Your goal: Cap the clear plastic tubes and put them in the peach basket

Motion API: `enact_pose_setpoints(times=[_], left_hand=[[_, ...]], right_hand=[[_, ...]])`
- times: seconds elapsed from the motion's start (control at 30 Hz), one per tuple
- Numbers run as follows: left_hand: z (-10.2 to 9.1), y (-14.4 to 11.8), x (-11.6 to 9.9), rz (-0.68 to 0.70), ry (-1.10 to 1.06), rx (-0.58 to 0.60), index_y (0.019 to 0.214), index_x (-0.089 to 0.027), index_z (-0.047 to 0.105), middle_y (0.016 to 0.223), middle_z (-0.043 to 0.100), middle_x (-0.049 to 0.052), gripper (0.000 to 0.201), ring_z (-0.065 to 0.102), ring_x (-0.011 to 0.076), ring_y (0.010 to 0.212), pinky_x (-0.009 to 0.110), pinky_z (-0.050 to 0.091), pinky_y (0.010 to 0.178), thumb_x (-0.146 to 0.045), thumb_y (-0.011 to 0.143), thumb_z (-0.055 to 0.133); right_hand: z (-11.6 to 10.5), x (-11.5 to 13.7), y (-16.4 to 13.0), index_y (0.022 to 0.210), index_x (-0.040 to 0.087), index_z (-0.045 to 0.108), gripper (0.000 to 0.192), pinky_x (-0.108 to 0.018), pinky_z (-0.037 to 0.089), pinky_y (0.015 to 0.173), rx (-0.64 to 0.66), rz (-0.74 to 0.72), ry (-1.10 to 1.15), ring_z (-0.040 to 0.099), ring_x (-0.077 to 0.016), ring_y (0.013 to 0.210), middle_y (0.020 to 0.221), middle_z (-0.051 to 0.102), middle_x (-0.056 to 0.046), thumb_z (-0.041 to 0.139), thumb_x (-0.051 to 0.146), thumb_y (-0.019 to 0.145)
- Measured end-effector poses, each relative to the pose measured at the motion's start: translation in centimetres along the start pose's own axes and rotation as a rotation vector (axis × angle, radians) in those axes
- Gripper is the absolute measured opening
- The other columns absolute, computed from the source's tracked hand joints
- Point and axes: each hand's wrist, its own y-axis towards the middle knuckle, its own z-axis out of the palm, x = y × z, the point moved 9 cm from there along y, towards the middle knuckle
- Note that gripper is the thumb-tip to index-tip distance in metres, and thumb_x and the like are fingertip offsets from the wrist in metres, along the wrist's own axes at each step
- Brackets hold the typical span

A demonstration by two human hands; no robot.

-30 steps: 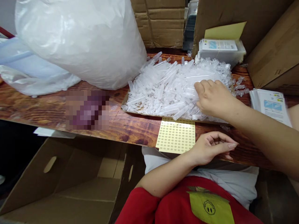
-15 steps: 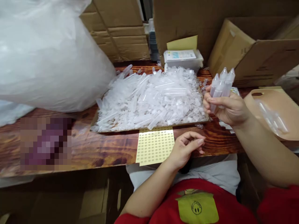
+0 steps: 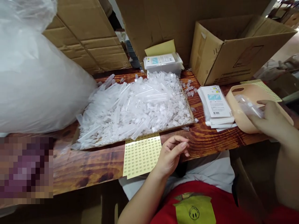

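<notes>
Starting nearest the body, holding the left hand (image 3: pixel 173 154) at the front edge of the wooden table (image 3: pixel 210 138), with loosely curled fingers and nothing visible in the grasp, just beside the yellow sticker sheets (image 3: pixel 142 155). Holding the right hand (image 3: pixel 271 119) well apart from it, inside the peach bin (image 3: pixel 240 122), with thumb and fingers about some clear tubes (image 3: pixel 247 105) (allowing for blur at the fingertips, and being unable to tell firmly gripped from just released). Judging the step in hand as setting down or gathering tubes at the bin, without being able to say which. Calling next, by the same judgement, for controlled fingers: slackening low inside the wall if setting down, closing evenly round the smooth barrels if lifting out. Looking farther in, finding printed cards (image 3: pixel 216 101) stacked just left of the bin, and a heap of tubes and caps (image 3: pixel 130 105) filling a shallow cardboard tray (image 3: pixel 188 107). Noting loose caps (image 3: pixel 190 90) between tray and cards, a bulging white bag (image 3: pixel 42 87) near the tray's left side, a second card stack (image 3: pixel 163 60) behind the tray, and a cardboard box (image 3: pixel 243 59) behind the bin.
</notes>
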Motion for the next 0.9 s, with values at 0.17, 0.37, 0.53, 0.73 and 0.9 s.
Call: enact_pose_setpoints(times=[0.17,0.37,0.53,0.73,0.9], left_hand=[[0.0,0.0,0.3,0.001,-0.04,0.016,0.083,-0.014,0.075,0.07,0.071,0.0,0.04,0.06,0.007,0.052,0.019,0.051,0.055,-0.041,0.066,0.099],[0.2,-0.1,0.5,-0.013,-0.048,0.052,0.083,-0.013,0.074,0.071,0.07,0.0,0.043,0.062,0.0076,0.053,0.02,0.052,0.054,-0.043,0.065,0.099],[0.2,-0.2,0.7,0.002,-0.033,0.097,0.087,-0.013,0.075,0.075,0.071,0.001,0.044,0.062,0.0073,0.054,0.021,0.052,0.057,-0.047,0.068,0.097],[0.3,-0.2,1.1,-0.01,-0.028,0.147,0.088,-0.012,0.074,0.071,0.068,0.0,0.048,0.062,0.0077,0.054,0.022,0.052,0.057,-0.051,0.069,0.096],[0.5,0.0,1.3,-0.023,-0.038,0.17,0.088,-0.012,0.074,0.071,0.069,0.001,0.05,0.062,0.008,0.054,0.023,0.053,0.058,-0.053,0.067,0.096]], right_hand=[[0.0,11.6,2.4,0.133,0.034,0.059,0.049,-0.066,0.044,0.103,-0.019,-0.081,-0.139,0.059,-0.0477,0.127,0.124,0.067,-0.017,0.061,0.063,0.093],[10.2,28.2,7.0,0.092,0.023,0.07,0.006,-0.048,0.055,0.087,0.301,-0.251,0.233,0.068,-0.0296,0.088,0.092,0.072,-0.009,0.067,0.028,0.09],[18.6,32.4,9.6,0.071,0.021,0.062,0.018,-0.047,0.055,0.085,0.618,-0.131,0.001,0.068,-0.0327,0.087,0.077,0.066,-0.009,0.079,0.021,0.076],[15.4,31.8,10.7,0.071,0.021,0.058,0.016,-0.039,0.053,0.077,0.539,-0.071,0.141,0.066,-0.0252,0.078,0.076,0.065,-0.006,0.071,0.014,0.078],[10.7,32.9,9.6,0.086,0.023,0.055,0.02,-0.034,0.051,0.067,0.409,-0.265,0.557,0.067,-0.0208,0.075,0.086,0.068,-0.006,0.071,0.015,0.079]])
